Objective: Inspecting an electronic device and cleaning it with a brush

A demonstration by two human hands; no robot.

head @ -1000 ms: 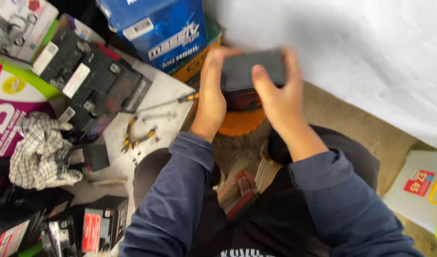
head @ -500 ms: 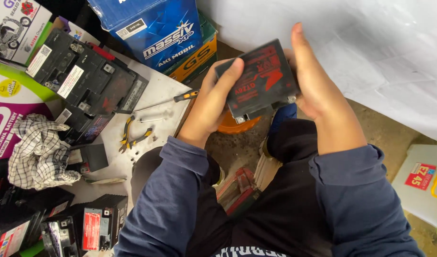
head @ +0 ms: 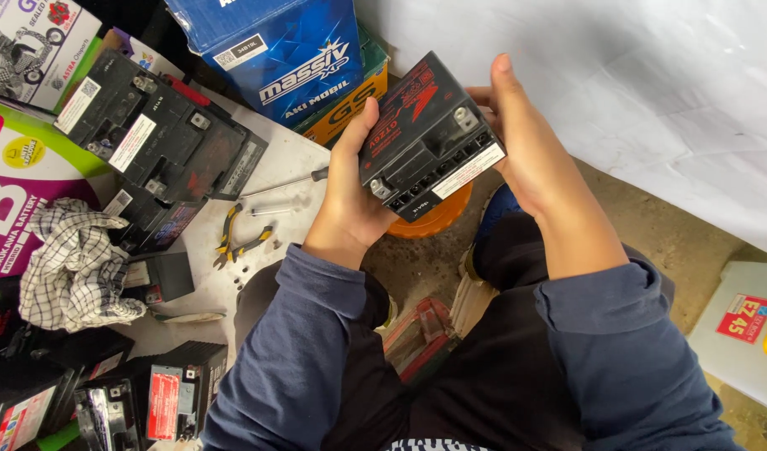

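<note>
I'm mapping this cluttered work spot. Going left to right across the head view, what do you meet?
Checked cloth → yellow-handled pliers → left hand → black battery held in both hands → right hand → pale box with a red label.

The far side of the small black battery point(head: 429, 138) is covered by the right hand point(head: 530, 159), and the left hand point(head: 350, 192) hides its near left edge. An orange round thing point(head: 434, 221) beneath it shows only as a sliver. The blue box point(head: 275, 54) is cut off by the top edge, the white lidded bin point(head: 739, 330) by the right edge. Batteries at lower left point(head: 108, 401) run off the frame. The small bits beside the pliers point(head: 237, 242) are too small to tell
</note>
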